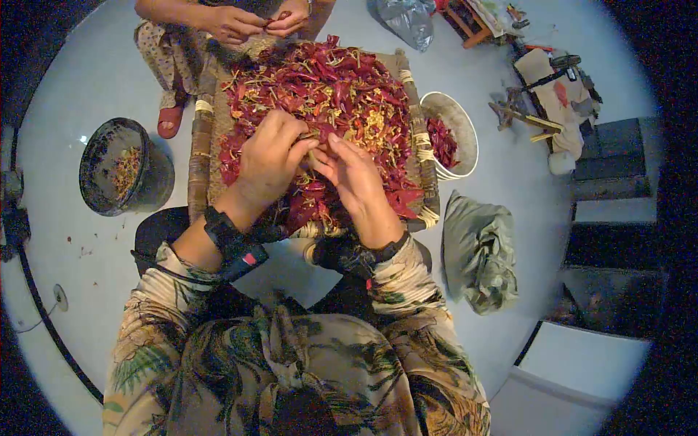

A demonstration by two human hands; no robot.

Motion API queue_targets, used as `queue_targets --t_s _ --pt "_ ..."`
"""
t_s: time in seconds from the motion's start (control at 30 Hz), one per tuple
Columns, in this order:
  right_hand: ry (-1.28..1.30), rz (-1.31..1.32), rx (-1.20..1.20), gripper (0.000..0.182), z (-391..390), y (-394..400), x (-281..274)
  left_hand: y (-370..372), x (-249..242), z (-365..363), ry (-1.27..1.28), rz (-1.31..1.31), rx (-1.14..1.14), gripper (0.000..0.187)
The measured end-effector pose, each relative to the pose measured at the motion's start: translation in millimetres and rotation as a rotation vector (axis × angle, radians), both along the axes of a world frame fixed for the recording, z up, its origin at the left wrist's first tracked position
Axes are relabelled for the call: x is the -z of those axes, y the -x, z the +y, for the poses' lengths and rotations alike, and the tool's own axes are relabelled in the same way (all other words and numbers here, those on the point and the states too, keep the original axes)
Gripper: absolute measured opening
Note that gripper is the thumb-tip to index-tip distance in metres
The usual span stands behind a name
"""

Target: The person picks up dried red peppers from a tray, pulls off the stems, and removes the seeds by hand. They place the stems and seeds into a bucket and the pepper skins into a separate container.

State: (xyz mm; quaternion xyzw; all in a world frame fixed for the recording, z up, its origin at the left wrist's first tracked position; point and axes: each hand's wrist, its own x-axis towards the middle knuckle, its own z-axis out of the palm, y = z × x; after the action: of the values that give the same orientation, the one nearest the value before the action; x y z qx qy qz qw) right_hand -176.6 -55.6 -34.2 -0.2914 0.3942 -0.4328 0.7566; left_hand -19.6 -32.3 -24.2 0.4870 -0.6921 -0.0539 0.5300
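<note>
Head cam looked straight down at a woven tray (201,145) heaped with dried red chilies (327,94), stems and yellow seeds mixed through the pile. Both hands met over the near middle of the heap. The left hand (270,156) was curled, fingers bunched together and thumb tucked toward the right one, and the right hand (355,174) had its fingers drawn in toward the same spot, so the two sets of fingertips were basically touching. They looked to be pinching one small chili or stem (314,154) between them, but it was mostly hidden, so I couldn't tell its long axis for sure; it seemed to run across from one hand to the other. Neither hand was clearly nearer, since it sat right between them, just above the pile. Containers: a white bucket (465,127) touched the tray's right edge and held a layer of red chilies, and a black bucket (120,171) sat on the floor well left of the tray with a scatter of pale stems and bits inside. Across the tray another person's hands (254,22) were held close together over the far edge, fingers working something small. A crumpled green bag (480,251) lay on the floor to the right.
</note>
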Motion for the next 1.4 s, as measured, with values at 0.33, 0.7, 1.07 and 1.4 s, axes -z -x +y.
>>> queue_targets --t_s 0.33,0.7,1.07,1.4 --pt "1.142 1.276 0.099 0.052 -0.7 9.4 -25.1 -8.7 4.8 -3.2 -0.044 -0.019 0.060 0.010" --pt "1.291 1.184 -0.049 0.032 -0.5 -4.8 1.8 -6.6 -7.2 7.2 -0.026 -0.062 0.046 0.009" --pt "1.490 1.161 0.021 0.015 1.5 -3.5 -3.1 -11.0 -6.8 10.6 -0.131 0.077 0.083 0.009" --pt "1.593 0.923 -0.001 0.015 5.0 -4.5 -13.7 -29.9 5.3 6.7 -0.739 0.860 0.520 0.008"
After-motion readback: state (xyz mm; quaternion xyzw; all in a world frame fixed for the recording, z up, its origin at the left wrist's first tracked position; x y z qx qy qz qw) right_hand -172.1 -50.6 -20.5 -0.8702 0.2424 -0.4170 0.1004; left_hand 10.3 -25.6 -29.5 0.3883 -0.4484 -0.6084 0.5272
